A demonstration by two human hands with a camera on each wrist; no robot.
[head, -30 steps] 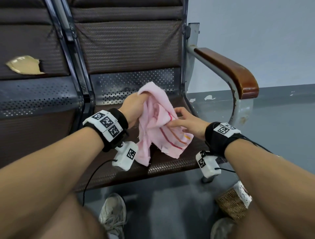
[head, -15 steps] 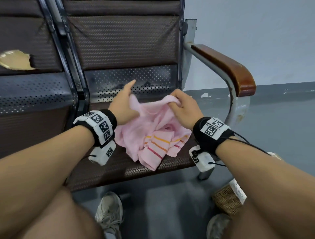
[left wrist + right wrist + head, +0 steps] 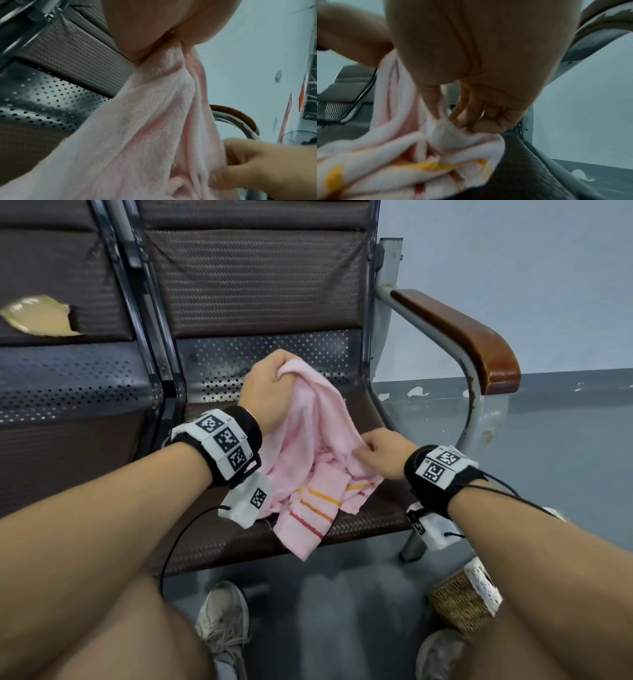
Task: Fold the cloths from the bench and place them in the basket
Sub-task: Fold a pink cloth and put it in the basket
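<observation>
Left hand (image 3: 270,386) grips the pink cloth (image 3: 308,453) at its 12 o'clock end above the bench (image 3: 370,518); right hand (image 3: 383,451) pinches an edge at 3 o'clock. Locate both corners, then tension evenly before folding.

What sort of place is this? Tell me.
Likely a public waiting area: linked bench seats with perforated metal, a worn wooden armrest, and a bare painted wall with chipped paint at its foot.

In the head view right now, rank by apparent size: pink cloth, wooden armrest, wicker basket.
1. pink cloth
2. wooden armrest
3. wicker basket, though an arm covers part of it, so its full size is unsure.
</observation>
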